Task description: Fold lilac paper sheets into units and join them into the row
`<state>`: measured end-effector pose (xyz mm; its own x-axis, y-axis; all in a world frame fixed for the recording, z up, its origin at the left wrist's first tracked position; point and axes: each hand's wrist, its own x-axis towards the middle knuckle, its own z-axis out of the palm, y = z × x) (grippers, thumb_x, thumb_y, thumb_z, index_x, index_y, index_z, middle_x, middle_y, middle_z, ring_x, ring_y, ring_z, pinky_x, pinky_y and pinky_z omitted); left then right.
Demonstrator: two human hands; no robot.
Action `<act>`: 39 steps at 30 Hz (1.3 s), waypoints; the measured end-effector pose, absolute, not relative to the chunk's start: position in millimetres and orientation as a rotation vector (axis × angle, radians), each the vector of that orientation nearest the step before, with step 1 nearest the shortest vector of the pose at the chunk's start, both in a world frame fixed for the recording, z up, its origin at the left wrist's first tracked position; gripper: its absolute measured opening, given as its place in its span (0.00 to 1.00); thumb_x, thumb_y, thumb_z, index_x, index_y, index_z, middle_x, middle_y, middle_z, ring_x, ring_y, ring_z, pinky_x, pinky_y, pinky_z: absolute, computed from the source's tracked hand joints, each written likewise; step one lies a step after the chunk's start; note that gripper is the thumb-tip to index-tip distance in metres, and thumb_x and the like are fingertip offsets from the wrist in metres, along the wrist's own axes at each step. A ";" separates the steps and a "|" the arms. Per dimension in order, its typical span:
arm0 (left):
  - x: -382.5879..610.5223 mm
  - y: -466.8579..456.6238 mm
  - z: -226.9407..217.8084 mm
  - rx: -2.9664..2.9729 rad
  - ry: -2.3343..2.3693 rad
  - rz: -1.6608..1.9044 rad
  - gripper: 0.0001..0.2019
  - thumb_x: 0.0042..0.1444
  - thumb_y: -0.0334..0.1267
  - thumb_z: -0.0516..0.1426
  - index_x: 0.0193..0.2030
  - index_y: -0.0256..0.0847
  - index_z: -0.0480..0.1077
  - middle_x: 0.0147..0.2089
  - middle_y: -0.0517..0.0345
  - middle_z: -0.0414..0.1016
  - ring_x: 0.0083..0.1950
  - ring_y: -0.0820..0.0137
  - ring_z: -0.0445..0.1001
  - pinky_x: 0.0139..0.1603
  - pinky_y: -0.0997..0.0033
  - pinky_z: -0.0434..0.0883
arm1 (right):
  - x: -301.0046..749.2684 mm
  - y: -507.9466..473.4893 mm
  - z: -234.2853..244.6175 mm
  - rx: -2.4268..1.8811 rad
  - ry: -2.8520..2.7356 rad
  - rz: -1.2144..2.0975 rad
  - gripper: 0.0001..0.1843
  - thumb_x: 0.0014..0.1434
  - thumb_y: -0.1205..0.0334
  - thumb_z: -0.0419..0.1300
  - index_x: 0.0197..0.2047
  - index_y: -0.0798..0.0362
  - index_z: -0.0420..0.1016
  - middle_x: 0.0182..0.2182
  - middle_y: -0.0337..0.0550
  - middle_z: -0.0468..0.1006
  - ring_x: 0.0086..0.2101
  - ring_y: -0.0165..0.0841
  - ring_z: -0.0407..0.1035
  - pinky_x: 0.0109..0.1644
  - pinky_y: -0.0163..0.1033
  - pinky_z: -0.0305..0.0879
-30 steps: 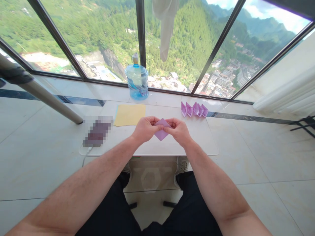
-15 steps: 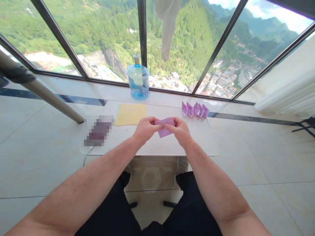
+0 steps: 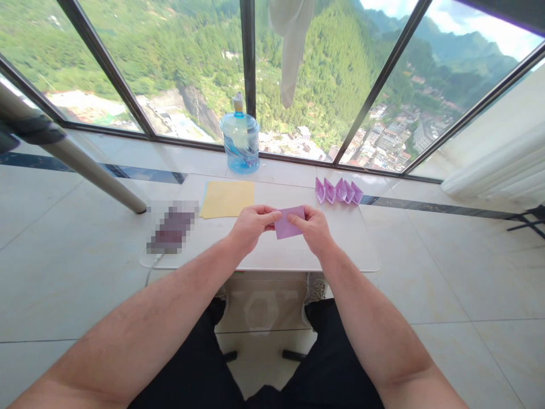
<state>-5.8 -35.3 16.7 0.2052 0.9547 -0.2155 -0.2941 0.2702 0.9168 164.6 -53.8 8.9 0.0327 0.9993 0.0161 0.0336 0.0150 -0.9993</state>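
Observation:
A small folded piece of purple paper (image 3: 288, 226) is held up above the white table (image 3: 272, 257), between my two hands. My left hand (image 3: 252, 223) pinches its left edge, thumb on top and fingers beneath. From the right, my right hand (image 3: 314, 225) grips it with the thumb lying across its face; the fingers behind the paper are hidden. Several folded purple paper shapes (image 3: 339, 191) stand in a row at the table's back right. A stack of yellow paper sheets (image 3: 227, 199) lies behind my left hand.
A pixelated dark object (image 3: 172, 227) with a white cable lies at the table's left. Behind the table, a blue water jug (image 3: 239, 142) stands by the window. A slanted pole (image 3: 97, 170) reaches the floor at left. My legs are below the table's front edge.
The purple paper has turned from a tilted, pointed position to a more level rectangle. My left thumb has shifted toward its left edge. The things on the table stay put.

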 end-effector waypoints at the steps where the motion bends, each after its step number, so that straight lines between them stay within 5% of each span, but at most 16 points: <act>1: -5.8 -35.2 16.4 0.862 0.954 1.043 0.18 0.35 0.43 0.74 0.28 0.34 0.76 0.29 0.53 0.78 0.32 0.68 0.75 0.41 0.61 0.73 | 164.6 -53.8 9.1 -1.235 -1.215 1.162 0.15 0.49 0.52 0.69 0.34 0.54 0.78 0.28 0.38 0.77 0.28 0.31 0.67 0.33 0.36 0.64; 24: -8.2 -34.4 16.4 1.179 1.047 1.074 0.14 0.43 0.45 0.68 0.25 0.37 0.72 0.25 0.61 0.72 0.29 0.73 0.68 0.34 0.71 0.65 | 164.6 -54.1 8.9 -1.279 -1.378 1.235 0.18 0.48 0.50 0.70 0.36 0.55 0.81 0.28 0.39 0.77 0.29 0.32 0.68 0.34 0.37 0.63; 39: -18.5 -30.0 15.5 1.264 1.181 1.006 0.13 0.42 0.44 0.66 0.23 0.37 0.71 0.22 0.65 0.67 0.26 0.76 0.61 0.29 0.72 0.56 | 166.8 -54.0 7.7 -1.463 -1.474 1.074 0.17 0.49 0.48 0.67 0.28 0.55 0.79 0.20 0.36 0.70 0.23 0.27 0.56 0.27 0.35 0.49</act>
<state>-18.5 -30.0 15.5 0.1486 0.9851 -0.0864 0.0718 0.0764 0.9945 166.8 -54.0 7.7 -0.0307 0.9990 -0.0333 0.3375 -0.0210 -0.9411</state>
